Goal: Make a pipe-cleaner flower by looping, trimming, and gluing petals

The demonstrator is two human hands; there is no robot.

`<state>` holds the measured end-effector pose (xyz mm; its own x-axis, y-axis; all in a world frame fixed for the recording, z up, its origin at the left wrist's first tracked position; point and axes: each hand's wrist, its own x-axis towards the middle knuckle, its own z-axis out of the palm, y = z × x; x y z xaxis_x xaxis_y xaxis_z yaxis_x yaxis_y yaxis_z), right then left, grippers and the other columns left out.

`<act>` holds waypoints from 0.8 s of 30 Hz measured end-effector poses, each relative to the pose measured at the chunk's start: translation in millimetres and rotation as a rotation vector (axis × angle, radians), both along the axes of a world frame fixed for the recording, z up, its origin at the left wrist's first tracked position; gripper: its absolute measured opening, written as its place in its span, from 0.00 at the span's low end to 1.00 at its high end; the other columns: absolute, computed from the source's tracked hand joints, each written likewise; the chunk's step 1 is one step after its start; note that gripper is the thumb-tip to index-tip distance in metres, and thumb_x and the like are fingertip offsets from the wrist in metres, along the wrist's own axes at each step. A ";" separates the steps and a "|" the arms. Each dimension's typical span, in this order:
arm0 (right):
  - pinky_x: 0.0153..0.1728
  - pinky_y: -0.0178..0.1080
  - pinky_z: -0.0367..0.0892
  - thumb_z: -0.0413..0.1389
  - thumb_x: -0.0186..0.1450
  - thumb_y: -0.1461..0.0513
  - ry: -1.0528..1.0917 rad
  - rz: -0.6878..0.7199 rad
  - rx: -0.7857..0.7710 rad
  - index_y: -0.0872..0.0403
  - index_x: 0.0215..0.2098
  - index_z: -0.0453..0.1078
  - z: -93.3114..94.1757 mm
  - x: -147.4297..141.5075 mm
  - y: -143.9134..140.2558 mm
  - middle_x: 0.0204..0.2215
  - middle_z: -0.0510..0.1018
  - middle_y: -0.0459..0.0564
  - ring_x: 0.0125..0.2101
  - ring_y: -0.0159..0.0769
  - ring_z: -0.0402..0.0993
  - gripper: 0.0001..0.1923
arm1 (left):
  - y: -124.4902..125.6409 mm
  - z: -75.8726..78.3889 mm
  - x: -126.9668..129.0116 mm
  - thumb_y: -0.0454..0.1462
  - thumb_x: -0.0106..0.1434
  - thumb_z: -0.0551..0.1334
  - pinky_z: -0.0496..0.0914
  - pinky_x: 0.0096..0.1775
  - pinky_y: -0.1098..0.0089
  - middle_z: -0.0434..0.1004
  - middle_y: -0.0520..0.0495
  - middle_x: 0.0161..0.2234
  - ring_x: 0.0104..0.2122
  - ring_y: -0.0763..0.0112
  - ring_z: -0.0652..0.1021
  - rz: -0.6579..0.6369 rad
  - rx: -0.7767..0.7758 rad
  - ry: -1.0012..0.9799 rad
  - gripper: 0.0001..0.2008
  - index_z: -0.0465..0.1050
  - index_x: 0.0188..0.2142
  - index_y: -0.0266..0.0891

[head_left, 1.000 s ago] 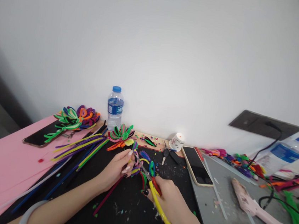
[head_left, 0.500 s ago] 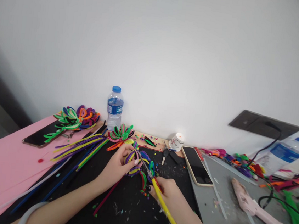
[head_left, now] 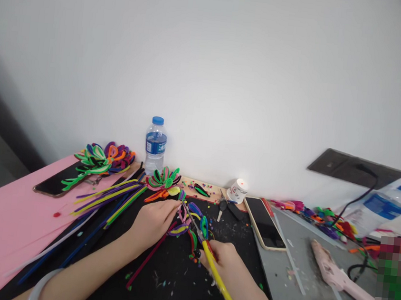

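Note:
My right hand (head_left: 226,262) is closed round the handles of long-nosed pliers (head_left: 217,278) with yellow grips. Their grey jaws point up and left, the tips close to my left fingertips. My left hand (head_left: 155,219) pinches a purple pipe cleaner piece, partly hidden by the fingers. Around both hands lie looped pipe cleaner petals (head_left: 179,230) in purple, yellow, pink, blue and green. A red and green petal (head_left: 193,240) is just left of my right fingers. Just beyond my left hand sits a green, pink and black pipe cleaner flower (head_left: 164,178).
Loose pipe cleaners (head_left: 109,202) and a dark phone (head_left: 57,180) lie to the left. A water bottle (head_left: 155,147) stands behind. At right are a paper cup (head_left: 238,190), keys (head_left: 222,205), another phone (head_left: 266,226) and a pink glue gun (head_left: 344,282). Scraps litter the black mat (head_left: 167,294).
My left hand has shifted, its fingers now bunched together at the plier tips, where before they were spread around a purple loop. My right hand and the pliers have barely moved.

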<state>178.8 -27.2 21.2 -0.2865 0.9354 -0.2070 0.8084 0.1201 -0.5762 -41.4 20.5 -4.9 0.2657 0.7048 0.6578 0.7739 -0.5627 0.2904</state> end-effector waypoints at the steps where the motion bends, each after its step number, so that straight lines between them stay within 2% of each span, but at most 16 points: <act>1: 0.17 0.28 0.48 0.48 0.59 0.53 -0.014 -0.009 0.001 0.55 0.21 0.62 1.3 -0.4 -0.2 0.16 0.62 0.42 0.17 0.26 0.52 0.15 | -0.5 0.7 0.9 0.35 0.62 0.52 0.69 0.38 0.70 0.77 0.45 0.36 0.34 0.68 0.77 0.003 -0.022 0.019 0.09 0.68 0.40 0.37; 6: 0.18 0.29 0.48 0.48 0.59 0.53 -0.102 -0.030 0.027 0.56 0.22 0.65 7.6 -2.0 -0.8 0.18 0.65 0.45 0.18 0.27 0.56 0.15 | -2.1 3.4 3.2 0.34 0.62 0.51 0.70 0.35 0.71 0.77 0.46 0.33 0.31 0.69 0.77 -0.017 -0.137 0.019 0.08 0.68 0.38 0.37; 17: 0.22 0.31 0.53 0.52 0.56 0.52 -0.168 -0.031 0.065 0.54 0.32 0.63 18.5 -8.9 -9.8 0.27 0.73 0.50 0.24 0.34 0.68 0.14 | -3.0 -0.3 4.9 0.32 0.60 0.53 0.69 0.38 0.71 0.77 0.44 0.35 0.33 0.68 0.77 -0.051 -0.041 -0.117 0.09 0.68 0.38 0.37; 24: 0.21 0.31 0.50 0.52 0.57 0.53 -0.250 -0.076 0.144 0.53 0.29 0.62 13.9 -12.8 -11.1 0.24 0.73 0.48 0.25 0.37 0.70 0.12 | -4.2 1.5 6.7 0.32 0.60 0.53 0.70 0.38 0.71 0.77 0.44 0.34 0.33 0.69 0.77 -0.052 -0.060 -0.100 0.08 0.68 0.38 0.37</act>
<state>166.0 -38.3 35.1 -0.1712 0.9771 -0.1261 0.9328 0.1196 -0.3399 -34.7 16.2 -3.4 0.2383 0.7309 0.6396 0.7098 -0.5805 0.3990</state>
